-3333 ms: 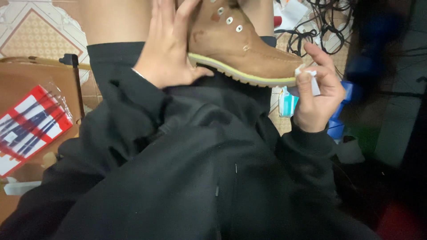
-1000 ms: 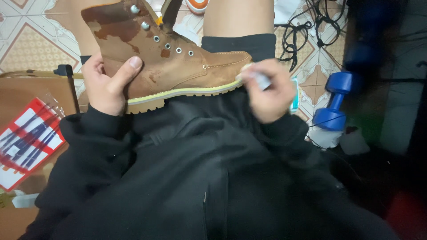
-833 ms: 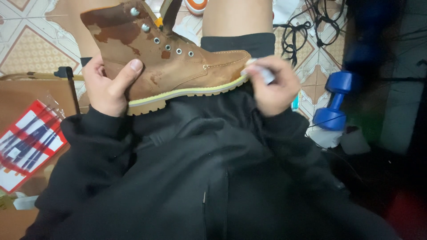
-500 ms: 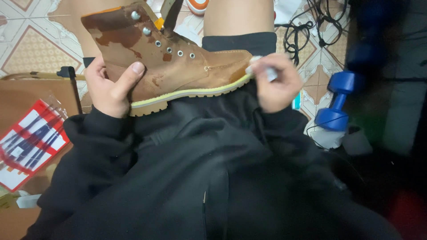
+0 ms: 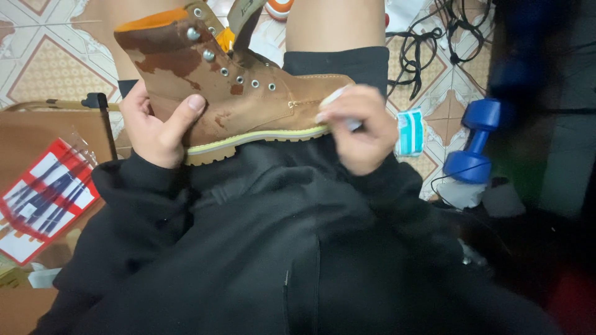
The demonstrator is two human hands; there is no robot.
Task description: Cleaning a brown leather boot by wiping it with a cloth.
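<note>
- Head view looks down on a person's lap, where a brown boot (image 5: 248, 99) rests across the black-clothed thighs, toe to the right, heel and ankle collar to the left.
- Left hand (image 5: 155, 127) holds the boot at the heel, thumb pressed on the side of the upper, grip wrapped firmly round the back.
- Right hand (image 5: 363, 127) is at the toe end, its grip narrow round a small whitish object (image 5: 338, 99) that looks like a cloth or eraser; most of it is hidden, so I cannot tell which.
- Compared with a second ago, the boot sits lower and flatter on the lap, and the right hand has crept from the sole edge up onto the toe leather.
- My reading is that the rubbing has shifted from the pale sole rim (image 5: 261, 139) to the upper.
- Dark blotches mark the leather near the collar.
- A blue dumbbell (image 5: 475, 146) lies on the tiled floor (image 5: 56, 68) at right, near a small teal packet (image 5: 410, 131).
- A cardboard box (image 5: 37, 130) sits at left.
</note>
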